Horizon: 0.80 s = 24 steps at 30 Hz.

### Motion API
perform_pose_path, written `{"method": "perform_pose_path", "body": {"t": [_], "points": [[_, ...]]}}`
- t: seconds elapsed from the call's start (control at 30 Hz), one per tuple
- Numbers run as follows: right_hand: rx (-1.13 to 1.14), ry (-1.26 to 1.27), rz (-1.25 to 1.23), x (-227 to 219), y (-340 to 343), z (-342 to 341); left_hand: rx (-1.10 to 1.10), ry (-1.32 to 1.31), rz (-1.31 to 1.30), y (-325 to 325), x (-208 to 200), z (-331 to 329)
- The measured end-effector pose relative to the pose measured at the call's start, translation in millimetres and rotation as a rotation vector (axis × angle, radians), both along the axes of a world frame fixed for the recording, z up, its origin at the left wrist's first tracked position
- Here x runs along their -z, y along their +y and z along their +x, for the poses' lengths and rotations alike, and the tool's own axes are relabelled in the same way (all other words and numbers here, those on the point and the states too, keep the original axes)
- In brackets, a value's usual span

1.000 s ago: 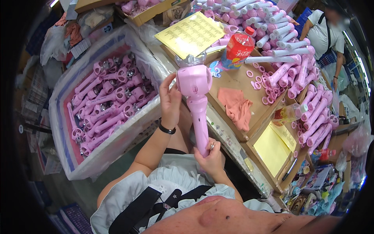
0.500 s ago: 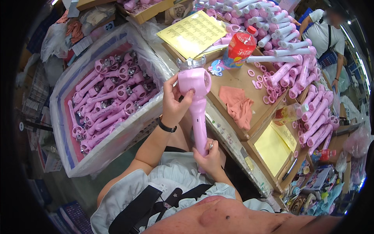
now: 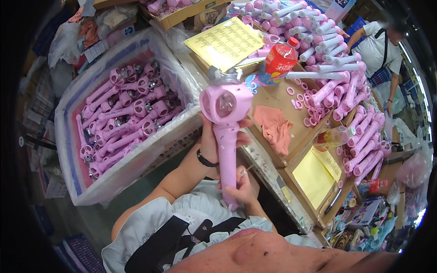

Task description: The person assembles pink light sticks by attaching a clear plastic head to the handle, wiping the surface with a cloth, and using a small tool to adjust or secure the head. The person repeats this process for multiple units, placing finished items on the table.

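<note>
A pink toy wand (image 3: 227,150) stands upright in front of me, its round head showing a ring-shaped window and a silver crown, slightly blurred, on top. My left hand (image 3: 209,142) is behind the upper handle just below the head, with fingertips showing on the right side. Lower down, my right hand (image 3: 244,187) is closed round the bottom of the handle. Many similar pink wands with silver crowns (image 3: 132,109) lie in a plastic-lined bin (image 3: 129,170) to my left.
On the workbench at right are an orange cloth (image 3: 272,129), a red-capped drink bottle (image 3: 280,61), pink rings (image 3: 314,111), yellow printed sheets (image 3: 223,43) and a pen (image 3: 333,201). Pink and white handles (image 3: 327,50) are piled behind. Another person (image 3: 382,50) stands at far right.
The wand has turned about its length, so its head window now faces me. My left hand has shifted from the side of the head to behind the upper handle.
</note>
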State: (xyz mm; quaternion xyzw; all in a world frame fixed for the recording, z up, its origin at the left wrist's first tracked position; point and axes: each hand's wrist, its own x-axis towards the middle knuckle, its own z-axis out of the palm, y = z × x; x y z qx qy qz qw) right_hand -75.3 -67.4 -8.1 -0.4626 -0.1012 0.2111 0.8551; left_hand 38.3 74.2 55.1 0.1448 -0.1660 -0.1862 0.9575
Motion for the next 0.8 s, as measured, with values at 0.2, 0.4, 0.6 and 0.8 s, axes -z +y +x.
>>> {"method": "perform_pose_path", "body": {"t": [0.2, 0.4, 0.6, 0.8], "points": [[0.453, -0.386, -0.75, -46, -17, 37, -0.316, -0.054, 0.444, 10, -3, 13], [0.71, -0.731, -1.055, -105, 0, 61, -0.342, -0.098, 0.529, 12, -2, 7], [0.655, -0.665, -1.145, -119, 1, 65, -0.352, -0.175, 0.592, 19, 10, 7], [0.008, 0.186, -0.436, -104, -32, 73, -0.383, -0.453, 0.871, 31, 8, 5]]}}
